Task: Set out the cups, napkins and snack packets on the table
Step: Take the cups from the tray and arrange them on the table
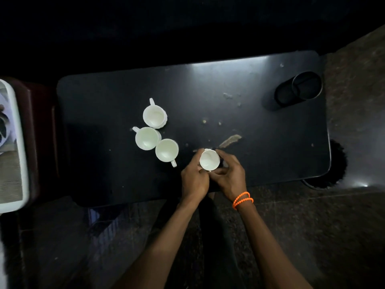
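Note:
On the black table (260, 126) three white cups stand upright in a cluster left of centre: the far cup (154, 116), the left cup (146, 138) and the near cup (166, 150), whose handle points toward me. A fourth white cup (209, 159) sits near the table's front edge, cradled between both hands. My left hand (194, 177) wraps its left side and my right hand (230, 174), with orange bead bracelets at the wrist, wraps its right side. No napkins or snack packets are in view.
A black cylindrical holder (300, 88) stands at the table's far right corner. Crumbs and a torn scrap (230, 140) lie mid-table. A white tray (12, 147) with patterned contents sits off the left edge. Dark stone floor surrounds the table.

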Action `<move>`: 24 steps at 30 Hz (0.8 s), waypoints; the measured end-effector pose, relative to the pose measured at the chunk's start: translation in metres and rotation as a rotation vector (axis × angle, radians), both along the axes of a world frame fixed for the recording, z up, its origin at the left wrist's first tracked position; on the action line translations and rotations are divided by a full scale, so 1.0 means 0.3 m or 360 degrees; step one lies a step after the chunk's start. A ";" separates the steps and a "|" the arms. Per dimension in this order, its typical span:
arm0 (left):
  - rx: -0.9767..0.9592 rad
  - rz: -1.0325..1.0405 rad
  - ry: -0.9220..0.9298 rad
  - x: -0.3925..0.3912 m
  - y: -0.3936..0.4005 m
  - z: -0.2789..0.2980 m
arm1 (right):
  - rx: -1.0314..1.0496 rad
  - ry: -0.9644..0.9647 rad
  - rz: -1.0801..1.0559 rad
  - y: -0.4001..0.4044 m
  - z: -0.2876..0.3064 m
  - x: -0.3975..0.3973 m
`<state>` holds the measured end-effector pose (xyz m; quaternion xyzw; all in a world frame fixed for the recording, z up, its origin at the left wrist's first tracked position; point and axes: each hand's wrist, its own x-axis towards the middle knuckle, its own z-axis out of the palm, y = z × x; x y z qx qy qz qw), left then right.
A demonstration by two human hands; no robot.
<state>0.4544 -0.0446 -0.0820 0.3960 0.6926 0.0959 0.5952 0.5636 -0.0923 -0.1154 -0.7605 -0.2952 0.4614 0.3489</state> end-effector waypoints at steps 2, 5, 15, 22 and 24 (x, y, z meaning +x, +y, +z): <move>-0.0045 -0.0034 -0.0025 -0.015 -0.032 -0.003 | 0.0002 -0.0018 -0.0048 -0.046 0.002 -0.011; -0.0118 -0.0101 -0.0079 -0.043 -0.071 0.003 | 0.0004 -0.0077 -0.0045 -0.103 0.011 -0.019; -0.0206 -0.0167 -0.0263 -0.076 -0.175 -0.067 | -0.0063 -0.0178 0.0032 -0.208 0.008 -0.004; -0.0288 -0.0049 -0.0214 -0.109 -0.116 -0.054 | -0.0076 -0.0358 0.0201 -0.191 0.038 -0.011; -0.0255 0.0082 -0.0116 -0.154 -0.085 -0.046 | -0.0113 -0.0446 0.0145 -0.177 0.074 -0.019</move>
